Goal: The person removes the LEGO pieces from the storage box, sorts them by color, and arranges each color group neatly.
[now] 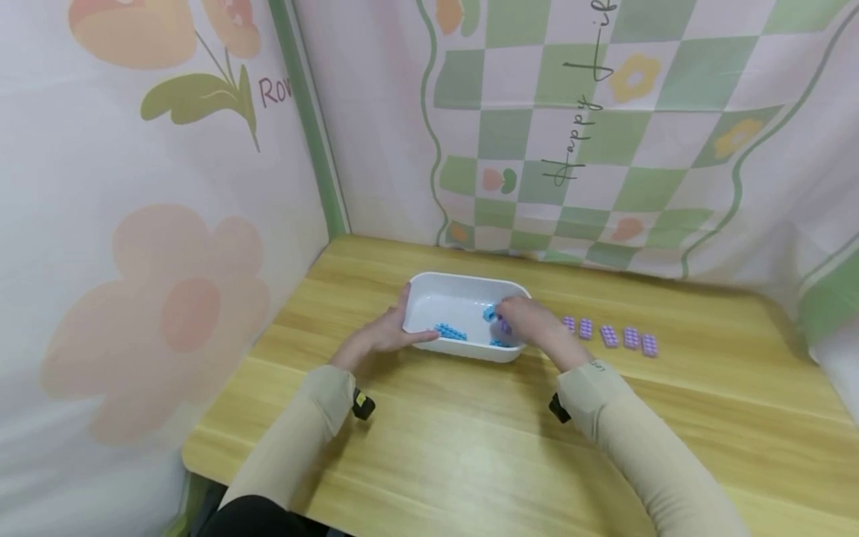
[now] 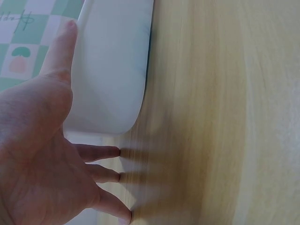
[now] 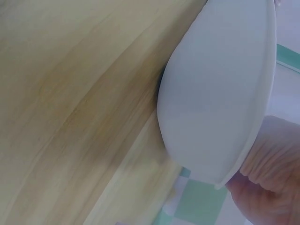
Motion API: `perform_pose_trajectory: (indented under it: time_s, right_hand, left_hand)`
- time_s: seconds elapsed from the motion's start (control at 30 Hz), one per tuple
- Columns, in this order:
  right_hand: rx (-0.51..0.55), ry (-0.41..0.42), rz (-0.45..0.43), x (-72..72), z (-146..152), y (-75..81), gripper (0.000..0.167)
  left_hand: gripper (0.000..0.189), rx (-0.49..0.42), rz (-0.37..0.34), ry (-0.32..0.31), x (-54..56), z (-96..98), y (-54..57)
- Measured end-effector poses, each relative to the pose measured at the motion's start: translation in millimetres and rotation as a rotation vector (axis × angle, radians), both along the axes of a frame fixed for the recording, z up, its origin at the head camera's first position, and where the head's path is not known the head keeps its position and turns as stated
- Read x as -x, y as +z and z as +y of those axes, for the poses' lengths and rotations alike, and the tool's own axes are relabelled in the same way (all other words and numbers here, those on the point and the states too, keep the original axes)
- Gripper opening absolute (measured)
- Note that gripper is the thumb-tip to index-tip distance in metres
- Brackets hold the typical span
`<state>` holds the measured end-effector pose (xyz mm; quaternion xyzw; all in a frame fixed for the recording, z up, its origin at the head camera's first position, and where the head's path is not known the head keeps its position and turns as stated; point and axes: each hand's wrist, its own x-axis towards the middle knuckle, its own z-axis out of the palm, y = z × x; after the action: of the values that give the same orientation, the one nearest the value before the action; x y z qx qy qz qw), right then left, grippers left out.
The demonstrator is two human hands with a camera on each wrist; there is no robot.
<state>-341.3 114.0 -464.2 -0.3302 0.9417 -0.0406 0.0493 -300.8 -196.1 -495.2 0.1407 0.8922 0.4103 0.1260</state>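
Note:
A white rectangular tub stands on the table with blue toy bricks inside. My left hand touches its left end, thumb stretched along the front rim. In the left wrist view the other fingers are straight and spread, their tips against the table. My right hand reaches over the right end, fingertips down in the tub. Beside those fingertips lie a blue brick and a purple brick. The tub wall hides the right fingertips in the right wrist view; whether they pinch a brick is unclear.
To the right of the tub, several purple bricks lie in a row on the wooden table. A printed cloth hangs behind the table, and another cloth hangs along the left side.

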Motion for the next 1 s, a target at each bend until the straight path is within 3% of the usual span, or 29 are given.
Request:
perform_pose_trajectory:
  time_s: [0.2,0.43,0.63,0.83,1.0]
  right_hand:
    - [0.088,-0.017,-0.052,2.7,3,-3.4,0.004]
    - [0.286,-0.107,-0.13,2.8,7,-8.8,0.014]
    - [0.323,-0.029,-0.033,0.3,8,-12.5,0.035]
    - [0.355,0.003,0.058,-1.0,8,-19.1,0.029]
    - [0.369,-0.013,0.042,-0.2,9,-19.7,0.032]
  left_hand:
    - [0.132,0.02,-0.024,0.015,1.4,-1.5,-1.2]
    - [0.144,0.068,0.021,0.002,13.7,-9.1,-17.7]
    - [0.136,0.031,-0.033,0.021,4.2,-6.0,-7.0]
    - [0.128,0.017,-0.026,0.016,0.0,-2.0,-2.4]
    - [0.13,0.013,-0.024,0.011,0.7,-0.4,-0.7]
